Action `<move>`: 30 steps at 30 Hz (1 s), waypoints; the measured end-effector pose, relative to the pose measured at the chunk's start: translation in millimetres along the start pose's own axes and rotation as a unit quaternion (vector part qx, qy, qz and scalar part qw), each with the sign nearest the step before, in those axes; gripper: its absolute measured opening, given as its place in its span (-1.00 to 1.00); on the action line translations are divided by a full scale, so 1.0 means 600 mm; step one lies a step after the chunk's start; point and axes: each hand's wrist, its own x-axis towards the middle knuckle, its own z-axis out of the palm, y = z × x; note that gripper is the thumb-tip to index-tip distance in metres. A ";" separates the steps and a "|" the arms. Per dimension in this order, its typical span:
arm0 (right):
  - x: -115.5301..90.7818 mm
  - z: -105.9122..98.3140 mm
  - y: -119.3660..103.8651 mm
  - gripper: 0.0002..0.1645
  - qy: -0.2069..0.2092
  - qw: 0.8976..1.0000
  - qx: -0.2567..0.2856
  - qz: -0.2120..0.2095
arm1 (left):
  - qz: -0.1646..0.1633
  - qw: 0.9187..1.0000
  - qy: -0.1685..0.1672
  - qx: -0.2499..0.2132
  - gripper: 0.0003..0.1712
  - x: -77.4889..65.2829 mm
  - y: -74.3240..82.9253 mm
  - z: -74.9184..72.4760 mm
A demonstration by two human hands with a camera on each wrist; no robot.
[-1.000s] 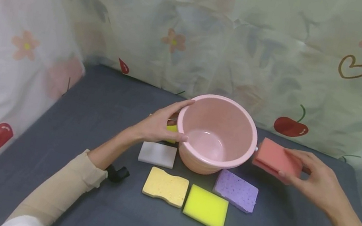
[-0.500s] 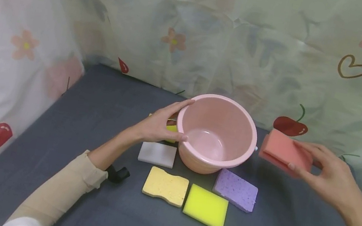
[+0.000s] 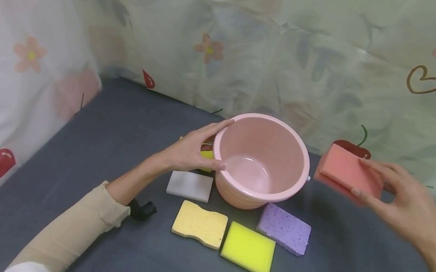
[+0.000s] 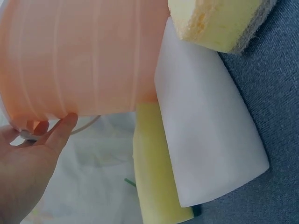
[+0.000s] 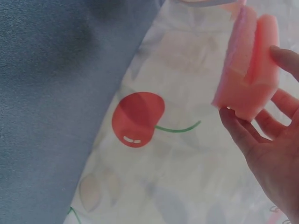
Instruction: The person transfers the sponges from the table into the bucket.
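Observation:
My left hand [image 3: 189, 150] grips the left side of the pink bucket [image 3: 264, 146] at its rim, thumb and fingers spread along it. In the left wrist view, the fingers of that hand [image 4: 32, 158] curl at the bucket's rim, near its thin handle. To the right of the bucket, my right hand [image 3: 411, 209] holds a pink sponge [image 3: 345, 168] above the table, thumb on one side and fingers on the other. A deep groove runs along this sponge [image 5: 240, 84] in the right wrist view. Inside, the bucket shows only its bare bottom.
Around the bucket's front lie a white sponge [image 3: 189, 186], a pale yellow sponge with notched sides [image 3: 200, 224], a bright yellow sponge [image 3: 248, 249] and a purple sponge [image 3: 284, 229]. Another yellow sponge [image 3: 207, 159] is partly behind my left hand. A printed curtain [image 3: 278, 69] borders the dark tabletop [image 3: 151, 119].
My right hand has moved right and upward with the pink sponge, away from the bucket. My left hand, the bucket and the other sponges have stayed in place.

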 end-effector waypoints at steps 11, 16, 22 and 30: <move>0.014 -0.016 -0.035 -0.16 0.011 1.000 -0.001 -0.020 | 0.000 1.000 0.006 -0.001 0.17 -0.001 0.003 0.000; 0.022 -0.018 -0.053 -0.17 0.015 0.999 0.005 -0.041 | -0.006 1.000 0.005 0.000 0.17 -0.002 0.004 0.001; 0.034 -0.017 -0.067 -0.20 0.015 0.998 0.017 -0.064 | -0.008 1.000 0.007 -0.008 0.17 -0.002 0.003 0.001; 0.051 -0.011 -0.100 -0.21 0.005 0.995 0.024 -0.099 | -0.004 1.000 0.016 -0.009 0.14 -0.004 0.000 0.005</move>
